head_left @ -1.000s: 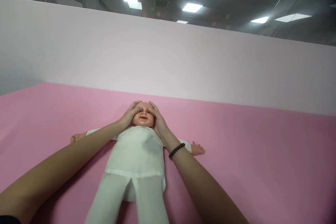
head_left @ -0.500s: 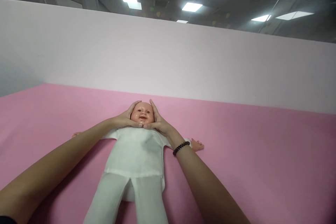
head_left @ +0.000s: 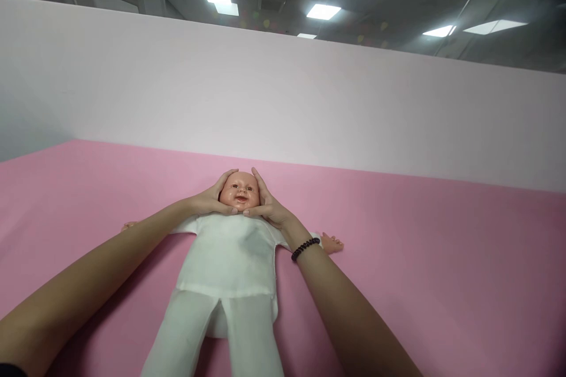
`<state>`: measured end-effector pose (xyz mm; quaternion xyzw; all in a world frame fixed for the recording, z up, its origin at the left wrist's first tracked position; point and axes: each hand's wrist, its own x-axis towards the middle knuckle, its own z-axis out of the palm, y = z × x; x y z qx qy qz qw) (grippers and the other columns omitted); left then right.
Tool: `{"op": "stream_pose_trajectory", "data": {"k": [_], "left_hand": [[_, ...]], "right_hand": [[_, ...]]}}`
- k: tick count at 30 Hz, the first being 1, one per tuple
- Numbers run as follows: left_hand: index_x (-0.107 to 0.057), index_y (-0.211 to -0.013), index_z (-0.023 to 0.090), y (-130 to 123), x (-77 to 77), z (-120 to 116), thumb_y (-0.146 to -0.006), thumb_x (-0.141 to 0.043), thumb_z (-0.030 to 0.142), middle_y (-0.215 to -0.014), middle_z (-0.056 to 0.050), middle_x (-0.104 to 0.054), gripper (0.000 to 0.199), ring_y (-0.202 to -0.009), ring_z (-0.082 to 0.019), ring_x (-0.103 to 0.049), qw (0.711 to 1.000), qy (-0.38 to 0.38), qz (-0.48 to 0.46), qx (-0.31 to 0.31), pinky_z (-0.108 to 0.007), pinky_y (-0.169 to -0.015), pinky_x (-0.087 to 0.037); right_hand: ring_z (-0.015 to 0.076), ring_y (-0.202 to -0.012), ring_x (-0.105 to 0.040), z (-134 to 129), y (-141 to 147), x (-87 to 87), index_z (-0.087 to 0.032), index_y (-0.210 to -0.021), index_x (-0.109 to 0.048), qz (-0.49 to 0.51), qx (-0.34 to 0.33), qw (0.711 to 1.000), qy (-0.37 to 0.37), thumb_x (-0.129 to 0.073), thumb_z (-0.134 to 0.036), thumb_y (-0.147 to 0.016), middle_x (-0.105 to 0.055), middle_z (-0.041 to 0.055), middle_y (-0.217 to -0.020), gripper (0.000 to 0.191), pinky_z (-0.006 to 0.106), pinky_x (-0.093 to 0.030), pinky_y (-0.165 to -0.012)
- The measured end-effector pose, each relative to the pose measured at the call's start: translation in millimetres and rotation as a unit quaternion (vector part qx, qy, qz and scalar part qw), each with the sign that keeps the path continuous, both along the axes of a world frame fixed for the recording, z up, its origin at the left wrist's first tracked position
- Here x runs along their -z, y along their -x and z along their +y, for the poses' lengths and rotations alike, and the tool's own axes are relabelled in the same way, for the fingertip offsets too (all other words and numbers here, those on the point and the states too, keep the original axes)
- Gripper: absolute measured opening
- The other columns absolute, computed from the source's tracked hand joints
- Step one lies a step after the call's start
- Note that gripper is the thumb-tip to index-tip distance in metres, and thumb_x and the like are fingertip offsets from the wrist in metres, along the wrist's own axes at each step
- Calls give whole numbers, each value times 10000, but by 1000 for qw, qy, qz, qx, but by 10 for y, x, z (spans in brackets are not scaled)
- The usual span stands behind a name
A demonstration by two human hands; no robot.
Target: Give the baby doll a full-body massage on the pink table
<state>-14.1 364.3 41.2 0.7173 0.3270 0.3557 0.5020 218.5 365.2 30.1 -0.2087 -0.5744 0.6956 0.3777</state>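
A baby doll (head_left: 230, 256) in a white top and white trousers lies on its back on the pink surface (head_left: 420, 259), arms spread to the sides. Its bare plastic head (head_left: 240, 189) is cupped between my two hands. My left hand (head_left: 214, 198) wraps the left side of the head, thumb under the chin. On the other side, my right hand (head_left: 268, 205) does the same, its thumb tip close to the left one. The fingertips reach up beside the crown. The doll's feet are out of view below the frame, and my left forearm covers part of one doll arm.
A white upright panel (head_left: 283, 100) rises behind the pink surface and runs the full width of the view. Above it show a dark ceiling and several lit panels (head_left: 323, 12). A black coiled band (head_left: 305, 248) circles my right wrist.
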Motion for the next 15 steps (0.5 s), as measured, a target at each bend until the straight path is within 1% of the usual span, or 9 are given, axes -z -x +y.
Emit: {"op": "stream_pose_trajectory", "data": {"k": [2, 5, 10, 12, 15], "left_hand": [[-100, -1650, 308, 10, 3, 3, -667, -930, 394, -1665, -208, -264, 1290, -1506, -418, -348, 1000, -1, 0, -2, -572, -1194, -381], [-101, -1652, 311, 16, 14, 2, -674, -928, 391, -1654, -208, -293, 1283, -1494, -416, -372, 1000, 2, -2, 5, -573, -1189, -387], [-159, -1641, 310, -17, 31, -13, -674, -940, 389, -1621, -196, -358, 1246, -1469, -403, -420, 1000, -27, -8, -7, -563, -1192, -389], [-155, -1641, 306, -25, 29, -20, -681, -936, 399, -1614, -199, -368, 1241, -1469, -402, -419, 1000, -28, -4, -11, -562, -1191, -392], [-123, -1648, 299, -11, 20, -26, -699, -923, 404, -1622, -204, -350, 1245, -1487, -402, -392, 1000, -24, 4, -8, -560, -1195, -389]], "right_hand": [[321, -1462, -458, -6, -6, -3, -487, -1638, -10, 1, -4, 1000, 5, -957, -181, -565, -280, 29, -1681, 1464, 547, -432, -1190], [313, -1466, -454, 14, -11, 12, -482, -1639, 2, -5, -4, 1000, 1, -958, -182, -578, -267, 35, -1686, 1462, 541, -435, -1188], [291, -1494, -415, 62, -10, 68, -487, -1638, -34, -21, 20, 999, -35, -969, -194, -585, -277, 28, -1679, 1439, 529, -406, -1210], [290, -1513, -384, 65, -16, 78, -492, -1636, -57, -34, 35, 998, -44, -971, -214, -586, -267, 16, -1683, 1420, 529, -391, -1219], [296, -1518, -373, 53, -30, 67, -494, -1636, -60, -35, 31, 998, -36, -963, -221, -597, -248, 16, -1690, 1404, 532, -397, -1214]]}}
